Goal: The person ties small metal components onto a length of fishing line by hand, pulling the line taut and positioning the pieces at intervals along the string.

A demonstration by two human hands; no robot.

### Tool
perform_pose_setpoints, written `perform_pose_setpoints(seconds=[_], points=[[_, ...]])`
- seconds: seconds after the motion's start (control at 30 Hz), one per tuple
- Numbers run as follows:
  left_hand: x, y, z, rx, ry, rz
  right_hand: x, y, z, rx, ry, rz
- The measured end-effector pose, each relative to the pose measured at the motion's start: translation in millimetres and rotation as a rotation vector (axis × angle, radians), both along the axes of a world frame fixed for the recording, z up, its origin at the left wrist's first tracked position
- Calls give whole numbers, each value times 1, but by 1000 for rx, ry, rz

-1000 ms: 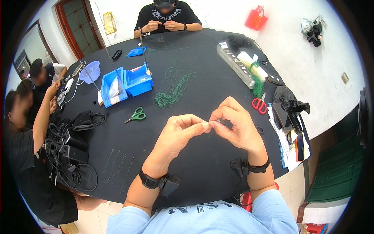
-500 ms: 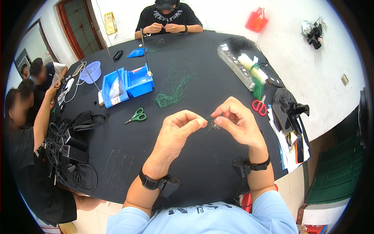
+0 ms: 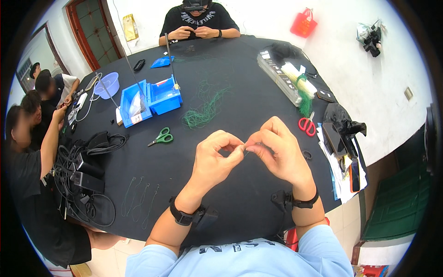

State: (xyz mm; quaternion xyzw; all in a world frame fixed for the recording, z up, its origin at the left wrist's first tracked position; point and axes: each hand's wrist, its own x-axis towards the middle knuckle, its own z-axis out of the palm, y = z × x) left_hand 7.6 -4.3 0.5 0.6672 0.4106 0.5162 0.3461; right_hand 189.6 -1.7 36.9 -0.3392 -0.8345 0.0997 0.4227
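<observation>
Your head-worn fisheye view looks down and forward from above the near edge of the table [image 3: 249,203], close over your hands [image 3: 215,156], reaching the wall [image 3: 272,21] beyond.

A thin, dark greenish thread [image 3: 247,153], mostly hidden, is pinched where the fingertips of the left hand [image 3: 213,156] and right hand [image 3: 279,151] meet, a short bit showing below.

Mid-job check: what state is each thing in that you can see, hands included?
Left hand: fingers pinched
Right hand: fingers pinched
Thin strand at the fingers: mostly hidden
Green-handled metal scissors: lying flat, blades apparently closed
Red-handled metal scissors: lying flat, blade gap unclear
Green thread pile: loose, tangled
Two blue plastic bins: open-topped
Clear plastic bag: inside the left bin
Pale purple round basin: upright, open
Black cables: heaped
</observation>
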Motion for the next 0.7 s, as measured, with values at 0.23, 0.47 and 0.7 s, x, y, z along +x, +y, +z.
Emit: perform_pose_setpoints(seconds=[0.23, 0.47, 0.7], points=[[0, 1, 0, 67, -94, -183, 8, 12, -11, -220, 96, 27], [-10, 8, -2, 81, -77, -12, 1, 7, -8, -242, 70, 85], [-1, 3, 1, 114, 65, 66, -1, -2, -1, -63, -59, 85]])
